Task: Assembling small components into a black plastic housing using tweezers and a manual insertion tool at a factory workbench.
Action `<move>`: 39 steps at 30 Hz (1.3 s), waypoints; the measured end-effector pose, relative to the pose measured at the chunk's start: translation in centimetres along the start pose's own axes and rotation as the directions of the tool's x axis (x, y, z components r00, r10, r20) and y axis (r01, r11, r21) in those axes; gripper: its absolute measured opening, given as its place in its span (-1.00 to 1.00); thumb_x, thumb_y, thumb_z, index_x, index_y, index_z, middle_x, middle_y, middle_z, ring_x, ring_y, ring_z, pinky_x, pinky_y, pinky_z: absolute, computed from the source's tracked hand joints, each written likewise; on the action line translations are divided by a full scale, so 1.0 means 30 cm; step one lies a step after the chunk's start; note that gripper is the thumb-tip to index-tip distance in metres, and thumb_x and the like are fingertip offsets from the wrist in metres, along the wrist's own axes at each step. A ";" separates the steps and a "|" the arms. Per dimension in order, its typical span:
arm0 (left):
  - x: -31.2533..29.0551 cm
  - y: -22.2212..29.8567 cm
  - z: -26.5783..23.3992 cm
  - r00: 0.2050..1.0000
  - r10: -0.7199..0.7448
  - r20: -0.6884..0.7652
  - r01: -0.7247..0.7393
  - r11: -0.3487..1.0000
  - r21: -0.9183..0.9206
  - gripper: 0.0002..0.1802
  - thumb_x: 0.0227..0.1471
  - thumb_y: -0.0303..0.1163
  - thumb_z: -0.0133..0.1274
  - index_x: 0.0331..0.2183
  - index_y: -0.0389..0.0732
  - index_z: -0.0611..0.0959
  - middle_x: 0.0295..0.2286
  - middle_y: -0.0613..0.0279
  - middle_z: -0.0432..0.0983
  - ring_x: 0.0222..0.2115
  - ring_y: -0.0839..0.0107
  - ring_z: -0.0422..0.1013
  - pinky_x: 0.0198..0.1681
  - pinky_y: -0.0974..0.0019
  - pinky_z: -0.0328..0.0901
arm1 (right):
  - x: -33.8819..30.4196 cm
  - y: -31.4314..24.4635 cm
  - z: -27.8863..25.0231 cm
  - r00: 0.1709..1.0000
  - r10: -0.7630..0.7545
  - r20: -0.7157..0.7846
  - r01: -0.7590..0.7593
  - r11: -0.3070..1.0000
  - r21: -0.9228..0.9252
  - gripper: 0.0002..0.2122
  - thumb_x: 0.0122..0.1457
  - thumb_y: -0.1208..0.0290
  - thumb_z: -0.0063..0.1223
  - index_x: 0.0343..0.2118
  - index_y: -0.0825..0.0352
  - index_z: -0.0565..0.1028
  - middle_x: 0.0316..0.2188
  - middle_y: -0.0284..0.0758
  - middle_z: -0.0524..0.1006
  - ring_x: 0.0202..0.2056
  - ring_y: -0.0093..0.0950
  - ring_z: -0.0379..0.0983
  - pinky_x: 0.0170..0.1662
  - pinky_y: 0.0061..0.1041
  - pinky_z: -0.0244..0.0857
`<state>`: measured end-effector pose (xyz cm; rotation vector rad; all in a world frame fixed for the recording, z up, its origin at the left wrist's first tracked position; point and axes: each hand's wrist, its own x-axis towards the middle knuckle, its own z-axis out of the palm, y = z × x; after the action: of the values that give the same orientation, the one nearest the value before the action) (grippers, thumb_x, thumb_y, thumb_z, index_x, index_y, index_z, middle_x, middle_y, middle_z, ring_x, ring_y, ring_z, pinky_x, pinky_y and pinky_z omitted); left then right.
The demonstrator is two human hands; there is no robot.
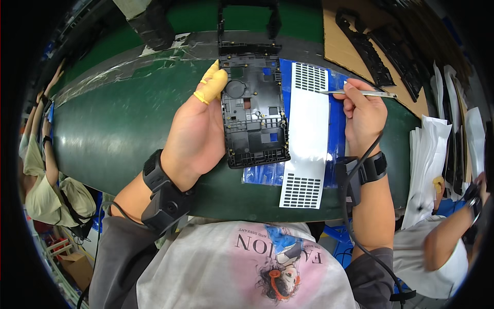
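Observation:
My left hand (198, 129) is closed on a black plastic housing (252, 123), holding it up by its left side. Yellow finger cots cover the thumb and another fingertip. The housing is ribbed inside, with cutouts, a round recess and small brass-coloured inserts. In my right hand (363, 110) is a pair of metal tweezers (378, 94), pinched between thumb and fingers. The tips point left and meet the upper part of a white sheet (309, 126) bearing rows of small black rectangular stickers at both ends. Whether the tips grip a sticker is too small to tell.
A blue plastic film (337, 121) lies under the sheet on the green table (103, 129). Another black frame (249, 49) stands beyond the housing. Long black parts (396, 56) rest on cardboard (334, 38) at far right, near white sheets (429, 159). Other people work at both sides.

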<state>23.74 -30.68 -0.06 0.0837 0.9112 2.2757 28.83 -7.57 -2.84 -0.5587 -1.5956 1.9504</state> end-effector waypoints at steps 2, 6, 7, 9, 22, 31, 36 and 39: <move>-0.006 -0.005 0.007 0.998 0.058 -0.013 -0.058 0.998 0.030 -0.58 0.09 -0.22 -0.36 -0.04 -0.20 0.23 -0.12 0.18 0.26 -0.17 0.35 0.28 -0.11 0.26 0.21 | -0.001 -0.007 -0.003 0.999 0.013 0.041 -0.016 0.998 0.057 -0.87 -0.08 0.64 -0.04 -0.41 0.50 0.41 -0.67 -0.31 0.42 -0.67 -0.67 0.27 -0.64 -0.81 0.05; -0.011 -0.019 0.017 0.996 0.089 0.000 -0.089 0.996 -0.023 -0.65 0.04 -0.31 -0.25 -0.09 -0.15 0.26 -0.19 0.30 0.29 -0.18 0.46 0.26 -0.10 0.32 0.18 | -0.080 -0.073 0.032 0.988 -0.029 0.150 0.002 0.984 0.181 -0.84 -0.04 0.60 -0.06 -0.35 0.52 0.37 -0.64 -0.29 0.41 -0.69 -0.70 0.19 -0.63 -0.81 0.01; -0.010 -0.021 0.024 0.993 0.106 0.042 -0.106 0.994 -0.019 -0.66 0.03 -0.33 -0.23 -0.11 -0.16 0.27 -0.20 0.30 0.30 -0.19 0.47 0.26 -0.10 0.34 0.18 | -0.121 -0.089 0.055 0.986 -0.033 0.165 0.004 0.984 0.176 -0.83 -0.04 0.59 -0.06 -0.34 0.52 0.36 -0.63 -0.29 0.42 -0.68 -0.71 0.19 -0.63 -0.81 0.01; -0.007 -0.035 0.030 0.989 0.118 0.085 -0.115 0.992 -0.045 -0.68 0.04 -0.34 -0.25 -0.12 -0.17 0.27 -0.22 0.28 0.31 -0.19 0.47 0.27 -0.12 0.35 0.20 | -0.207 -0.105 0.096 0.970 -0.042 0.240 0.006 0.988 0.151 -0.80 -0.03 0.55 -0.04 -0.31 0.50 0.36 -0.61 -0.29 0.42 -0.67 -0.73 0.18 -0.62 -0.78 0.02; -0.045 -0.060 0.056 0.994 -0.008 0.113 0.021 0.993 -0.114 -0.64 0.05 -0.30 -0.23 -0.09 -0.13 0.22 -0.20 0.30 0.29 -0.19 0.48 0.27 -0.14 0.33 0.21 | -0.265 -0.100 0.142 0.957 0.016 0.289 -0.061 0.987 0.148 -0.82 -0.05 0.57 0.00 -0.33 0.45 0.38 -0.59 -0.35 0.43 -0.65 -0.75 0.18 -0.61 -0.82 0.00; -0.048 -0.072 0.052 0.991 0.008 0.135 0.008 0.993 -0.121 -0.63 0.05 -0.32 -0.24 -0.07 -0.13 0.21 -0.20 0.31 0.29 -0.19 0.49 0.25 -0.11 0.35 0.18 | -0.269 -0.090 0.140 0.955 0.006 0.297 -0.054 0.986 0.156 -0.83 -0.04 0.57 -0.01 -0.34 0.45 0.39 -0.57 -0.31 0.45 -0.66 -0.76 0.17 -0.61 -0.83 -0.01; -0.050 -0.067 0.063 0.989 0.037 0.142 -0.024 0.996 -0.090 -0.64 0.05 -0.32 -0.25 -0.08 -0.14 0.22 -0.20 0.30 0.29 -0.19 0.49 0.26 -0.12 0.35 0.19 | -0.266 -0.091 0.136 0.950 0.009 0.312 -0.062 0.985 0.161 -0.83 -0.04 0.56 -0.01 -0.34 0.46 0.39 -0.57 -0.31 0.45 -0.66 -0.76 0.18 -0.61 -0.83 -0.01; -0.047 -0.068 0.061 0.987 0.036 0.158 -0.018 0.993 -0.115 -0.64 0.06 -0.32 -0.25 -0.07 -0.14 0.21 -0.21 0.29 0.29 -0.20 0.48 0.27 -0.13 0.34 0.20 | -0.265 -0.098 0.141 0.953 0.030 0.303 -0.081 0.984 0.159 -0.83 -0.04 0.56 -0.01 -0.34 0.45 0.39 -0.57 -0.31 0.45 -0.66 -0.76 0.18 -0.61 -0.83 -0.02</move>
<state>26.50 -29.39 0.28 0.2263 0.7013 2.3032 32.67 -15.49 0.69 -0.2494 -1.5801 2.2742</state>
